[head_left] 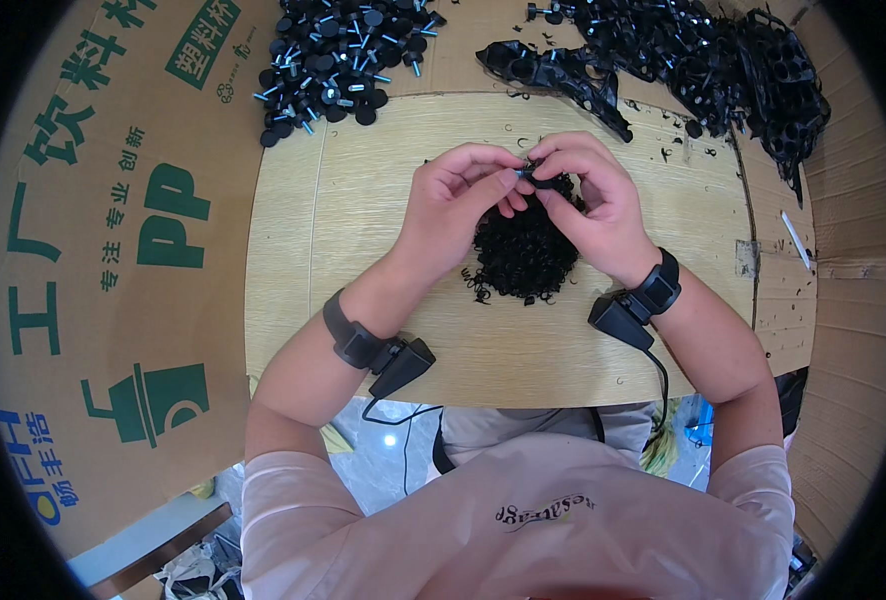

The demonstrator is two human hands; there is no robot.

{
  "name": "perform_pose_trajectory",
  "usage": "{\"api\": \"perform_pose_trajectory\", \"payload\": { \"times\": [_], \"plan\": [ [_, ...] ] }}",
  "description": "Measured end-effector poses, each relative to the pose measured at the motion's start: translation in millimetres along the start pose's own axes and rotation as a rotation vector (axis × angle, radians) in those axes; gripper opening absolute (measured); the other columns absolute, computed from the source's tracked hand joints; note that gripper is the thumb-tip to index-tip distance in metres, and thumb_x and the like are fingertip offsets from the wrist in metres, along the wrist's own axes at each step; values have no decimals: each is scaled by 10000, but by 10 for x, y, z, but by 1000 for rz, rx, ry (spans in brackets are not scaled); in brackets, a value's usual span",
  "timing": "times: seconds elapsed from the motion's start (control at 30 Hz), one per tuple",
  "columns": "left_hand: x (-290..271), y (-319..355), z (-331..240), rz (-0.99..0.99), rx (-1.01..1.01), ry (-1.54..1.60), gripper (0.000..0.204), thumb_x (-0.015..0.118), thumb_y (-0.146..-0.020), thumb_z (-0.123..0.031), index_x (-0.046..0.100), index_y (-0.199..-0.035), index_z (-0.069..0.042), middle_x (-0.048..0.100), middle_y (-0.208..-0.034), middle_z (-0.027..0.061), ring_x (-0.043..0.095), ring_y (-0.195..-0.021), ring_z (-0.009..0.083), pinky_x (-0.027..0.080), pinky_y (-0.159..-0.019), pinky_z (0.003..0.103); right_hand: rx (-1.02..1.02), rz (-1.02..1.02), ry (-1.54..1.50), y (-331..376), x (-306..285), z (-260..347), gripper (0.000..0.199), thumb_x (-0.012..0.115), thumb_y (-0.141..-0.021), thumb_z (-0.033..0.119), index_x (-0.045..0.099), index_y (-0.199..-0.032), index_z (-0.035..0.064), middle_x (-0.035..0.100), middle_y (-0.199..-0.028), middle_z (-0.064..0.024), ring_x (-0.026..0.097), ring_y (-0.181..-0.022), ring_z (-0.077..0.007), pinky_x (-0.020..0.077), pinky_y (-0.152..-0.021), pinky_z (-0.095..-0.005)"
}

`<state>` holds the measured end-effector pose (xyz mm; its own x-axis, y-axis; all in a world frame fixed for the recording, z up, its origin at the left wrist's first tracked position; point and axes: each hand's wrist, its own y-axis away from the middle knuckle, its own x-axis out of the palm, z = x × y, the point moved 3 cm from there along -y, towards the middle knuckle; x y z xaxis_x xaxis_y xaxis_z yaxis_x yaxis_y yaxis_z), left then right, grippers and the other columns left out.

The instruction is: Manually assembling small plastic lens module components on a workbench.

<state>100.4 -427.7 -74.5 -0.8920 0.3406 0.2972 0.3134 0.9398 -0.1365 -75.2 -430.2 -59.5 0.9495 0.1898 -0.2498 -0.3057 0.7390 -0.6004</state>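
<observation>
Work looks midway: left hand (460,198) and right hand (601,205) pinch one black-headed screw (542,182); piled screws (328,65) seem done, black tangle (778,90) awaits.

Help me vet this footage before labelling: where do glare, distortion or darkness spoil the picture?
Head view: a bright glare spot on the shiny floor; head view: the edges of the table bow, and the picture's corners go black; head view: the black pile is so dark that many pieces merge; head view: the small dark piece is partly hidden by the fingers.
</observation>
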Motion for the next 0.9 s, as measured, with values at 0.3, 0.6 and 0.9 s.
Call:
{"api": "perform_pose_trajectory", "payload": {
  "times": [0.3,0.6,0.9],
  "plan": [
    [7,11,4,-65,-19,-37,160,599,-908,10,628,-1064,28,693,-916,122,655,-790,156,520,-701,258,27,-2,-49,25,17,0,287,638,-774,-78,617,-1032,44,577,-1116,-81,576,-956,-173,485,-849,-301],
    [20,15,-20,-67,13,-46,156,632,-887,39,638,-1041,19,694,-940,92,665,-840,129,545,-743,243,160,-22,-237,42,43,-37,332,675,-822,-26,588,-1136,35,565,-1070,-36,516,-924,-112,454,-869,-269],
    [19,13,-37,-83,5,-94,156,619,-886,29,631,-1041,34,689,-916,101,642,-792,137,521,-730,256,213,-23,-212,70,51,-70,317,699,-815,-17,600,-1112,29,591,-1021,-36,557,-929,-115,468,-868,-264]
  ]
}}
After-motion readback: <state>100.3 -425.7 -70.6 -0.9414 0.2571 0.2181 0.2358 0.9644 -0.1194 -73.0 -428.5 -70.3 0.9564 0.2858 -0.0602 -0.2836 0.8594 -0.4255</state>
